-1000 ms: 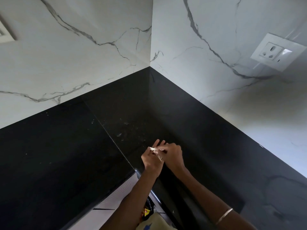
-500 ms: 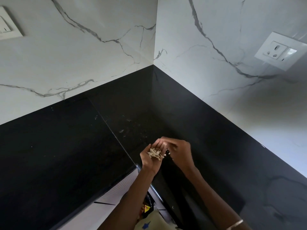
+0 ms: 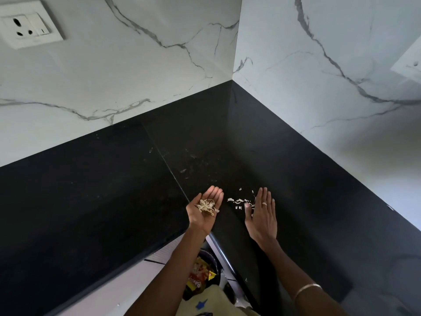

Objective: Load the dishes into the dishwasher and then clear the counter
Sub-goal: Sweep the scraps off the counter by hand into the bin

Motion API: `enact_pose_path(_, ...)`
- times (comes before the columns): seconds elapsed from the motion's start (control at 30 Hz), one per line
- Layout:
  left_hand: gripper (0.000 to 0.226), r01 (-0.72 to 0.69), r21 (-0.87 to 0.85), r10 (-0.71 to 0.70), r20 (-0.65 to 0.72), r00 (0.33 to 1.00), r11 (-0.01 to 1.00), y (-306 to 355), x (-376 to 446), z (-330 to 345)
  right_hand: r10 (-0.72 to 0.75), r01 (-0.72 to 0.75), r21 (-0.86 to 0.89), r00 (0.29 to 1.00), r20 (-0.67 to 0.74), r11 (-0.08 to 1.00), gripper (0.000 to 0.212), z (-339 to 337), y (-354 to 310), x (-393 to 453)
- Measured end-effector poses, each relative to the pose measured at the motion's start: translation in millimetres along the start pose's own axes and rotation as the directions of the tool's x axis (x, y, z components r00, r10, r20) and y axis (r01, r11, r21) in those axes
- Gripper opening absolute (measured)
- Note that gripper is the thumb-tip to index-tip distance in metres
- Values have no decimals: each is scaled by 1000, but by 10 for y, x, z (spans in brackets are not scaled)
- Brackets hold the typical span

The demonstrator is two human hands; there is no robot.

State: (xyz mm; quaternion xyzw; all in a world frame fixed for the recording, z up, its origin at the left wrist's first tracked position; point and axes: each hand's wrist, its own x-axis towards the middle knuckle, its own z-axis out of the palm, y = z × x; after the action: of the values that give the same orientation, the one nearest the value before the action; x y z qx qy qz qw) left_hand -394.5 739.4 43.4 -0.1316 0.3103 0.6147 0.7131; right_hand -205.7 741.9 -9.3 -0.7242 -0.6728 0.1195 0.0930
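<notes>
While cupped, left hand (image 3: pixel 206 213) cradles scraps (image 3: pixel 206 207) — pale, perhaps peelings.

Your tabletop (image 3: pixel 91 213) is a black, glossy stone slab that wraps an inner corner beneath white marbled walls; a thin seam runs across it from the back towards the front edge; just right of that seam lies a small scatter of pale peel scraps (image 3: pixel 239 201), loose and apart from one another; further back, near the corner, you see faint specks and smudges (image 3: pixel 193 160) on the dark surface.
</notes>
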Motion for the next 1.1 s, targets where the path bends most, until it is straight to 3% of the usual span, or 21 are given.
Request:
enact_pose_path(0.1,43,-14,-15,14,-25,1000,1000,11,-14,-40,-42,43,-26,999,32,999,71,-12,-21,72)
enact_pose_path(0.3,43,-35,-1,35,-31,999,999,-17,-51,-43,-235,225,92,965,114,970,66,-36,-268,242)
enact_pose_path(0.47,43,-63,-3,63,-45,997,998,-8,-101,-70,-251,233,146,960,121,961,59,-127,-401,195)
enact_pose_path(0.6,41,-65,-16,64,-59,996,998,-32,-128,-115,-234,212,194,967,100,958,40,-131,-360,162)
enact_pose_path(0.73,41,-55,-26,54,-54,997,998,-43,-146,-118,-295,281,139,951,91,949,35,-218,-149,144)
enact_pose_path(0.9,42,-25,-14,25,-38,999,1000,-80,-142,-91,-350,351,21,921,173,936,40,-426,48,-79)
enact_pose_path(1.0,42,-4,-15,3,-26,1000,1000,-127,-124,-66,-357,373,-3,889,288,928,53,-434,105,-187)
enact_pose_path(1.1,43,23,0,-23,-7,1000,1000,-170,-107,-37,-332,366,-56,890,311,929,62,-465,109,-182)
